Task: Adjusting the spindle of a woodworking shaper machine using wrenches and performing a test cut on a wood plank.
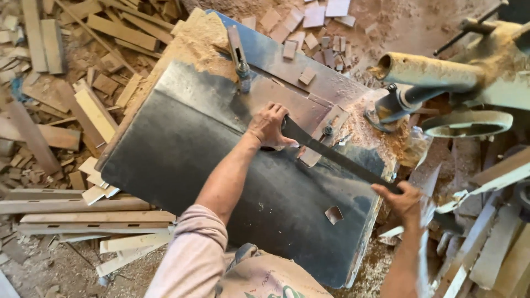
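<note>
Honestly the trick here looked like keeping that long dark metal blade (337,157) flat and steady across the steel machine table (182,143), both ends controlled. The left hand (269,126) was curled over the blade's far-left end, fingers wrapped down on it near the table's middle. The right hand (406,201) was clenched around the near-right end, just off the table's right edge. Sawdust (196,36) was piled on the far corner, wood offcuts (314,33) everywhere.

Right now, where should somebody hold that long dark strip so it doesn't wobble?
Probably at both ends, from above. The long dark strip is thin and lies slanted across the metal table. The left hand presses its upper end and the right hand grips its lower end past the table edge.
</note>
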